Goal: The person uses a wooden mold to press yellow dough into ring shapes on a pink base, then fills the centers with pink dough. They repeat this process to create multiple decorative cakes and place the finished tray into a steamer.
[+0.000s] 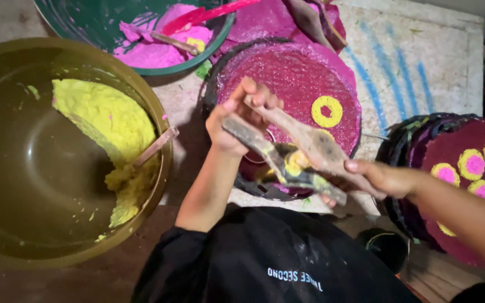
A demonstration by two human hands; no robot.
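Right at the centre, the left hand (237,120) is closed around the upper ends of two flat wooden sticks (287,148), pinching them together, while the right hand (374,179) grips their lower ends, fingers curled under; a lump of yellow paste (296,163) sits squeezed between the two sticks near their middle. Both hands are held just above a round magenta disc (287,73) resting in a dark circular mould, and that disc carries one yellow ring (326,111) with a pink centre. To the right, well apart from the sticks, lies a second dark red disc (450,163) in its own dark mould, bearing at least five yellow rings with pink centres along its right side. On the left stands one large olive bowl (7,224) holding a heap of yellow paste (105,120) pressed up its right wall, with one wooden stick (155,147) leaning over the rim. At the top sits one green bowl (85,19) with pink paste (155,47) in it, a wooden stick and a red spatula (203,15) lying across it. Behind the discs lies a pale board (422,50) streaked with four blue strokes. At the bottom, dark clothing (276,258) bears a small line of white lettering.
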